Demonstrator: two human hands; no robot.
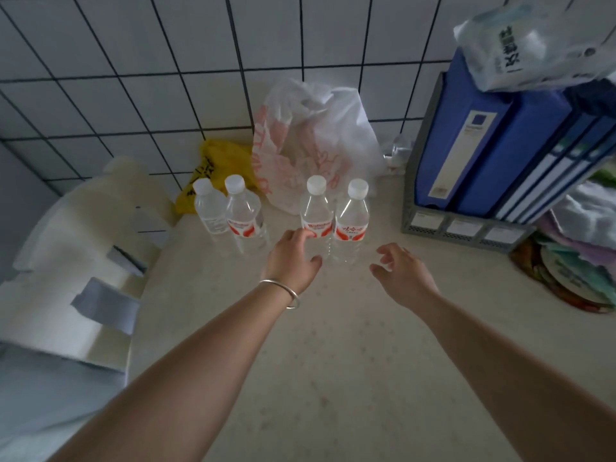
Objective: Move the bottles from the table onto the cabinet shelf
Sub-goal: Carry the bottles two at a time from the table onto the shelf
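Observation:
Several clear water bottles with white caps stand upright on the beige table (333, 345) near the tiled wall. On the left a plain-labelled bottle (208, 208) stands beside a red-labelled one (243, 218). To the right stand two more red-labelled bottles, one (316, 208) next to the other (352, 215). My left hand (293, 258), with a silver bracelet at the wrist, reaches to the left one of that pair and its fingertips touch the label. My right hand (400, 271) hovers open just right of the other bottle, touching nothing. No cabinet shelf is in view.
A white plastic bag (316, 135) and a yellow bag (220, 161) lie behind the bottles against the wall. A grey file rack (466, 228) with blue binders (493, 151) stands at the right, a plastic packet on top. Foam blocks (83, 248) sit at the left.

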